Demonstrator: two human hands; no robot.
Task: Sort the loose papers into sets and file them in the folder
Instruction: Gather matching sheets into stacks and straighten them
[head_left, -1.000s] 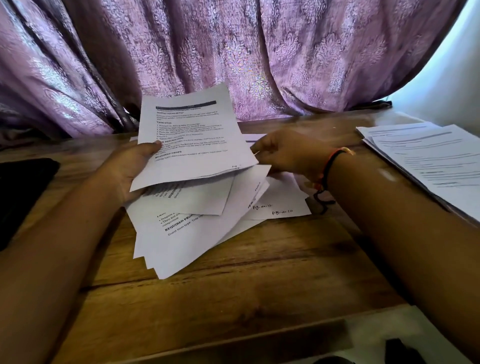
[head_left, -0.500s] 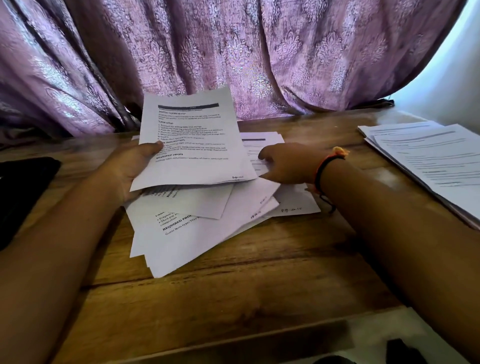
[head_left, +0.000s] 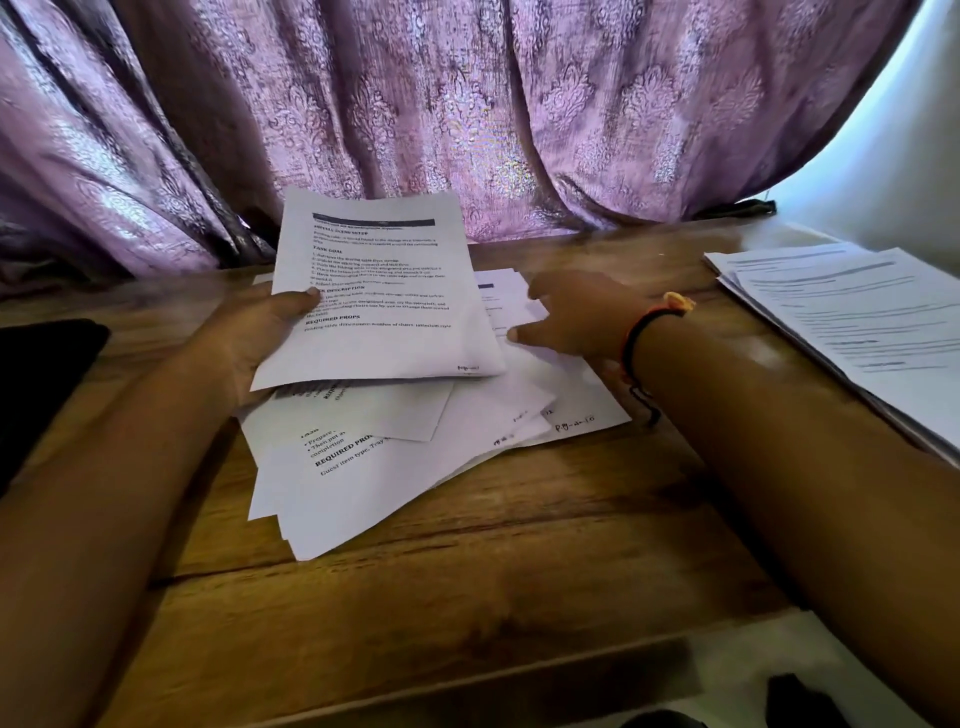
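My left hand (head_left: 254, 332) holds a printed sheet (head_left: 379, 296) by its left edge, thumb on top, lifted and tilted above a loose pile of white papers (head_left: 395, 467) on the wooden table (head_left: 467, 597). To the sheet's right, my right hand (head_left: 571, 322) rests on sheets at the back of the pile, fingers spread and pointing left, blurred by motion. It wears a red and black wrist band. A second stack of printed papers (head_left: 852, 322) lies at the table's right edge. No folder shows clearly.
A purple patterned curtain (head_left: 467, 114) hangs close behind the table. A black object (head_left: 41, 379) lies at the left edge. A white surface with a dark item (head_left: 789, 696) sits below the table's front edge.
My right hand has slid right and back over the pile, spreading the sheets under it. The held sheet has stayed almost still in my left hand.
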